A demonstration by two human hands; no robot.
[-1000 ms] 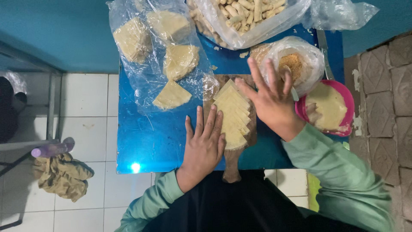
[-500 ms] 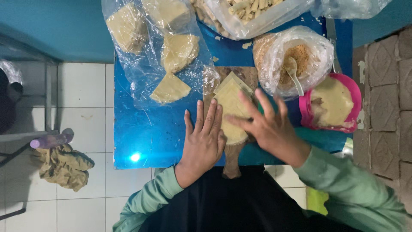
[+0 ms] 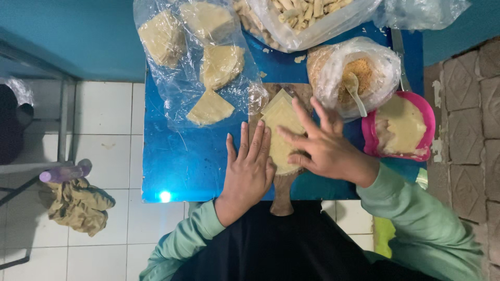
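Observation:
A stack of pale triangular wrapper sheets (image 3: 281, 122) lies on a wooden cutting board (image 3: 282, 195) on the blue table (image 3: 182, 161). My left hand (image 3: 249, 169) rests flat, fingers together, on the left edge of the board and the sheets. My right hand (image 3: 323, 145) has its fingers spread over the right side of the stack, touching the top sheet. Neither hand grips anything.
A clear plastic bag with several folded wrapper stacks (image 3: 208, 62) lies at the back left. A bag of rolled sticks (image 3: 307, 15) sits at the back. A bag of brown crumbs with a spoon (image 3: 354, 78) and a pink bowl of pale batter (image 3: 401, 127) stand right. A rag (image 3: 78, 205) lies on the tiled floor.
My right hand has come down from the stack's upper right onto its right side, closer to my left hand. The left hand has stayed in place.

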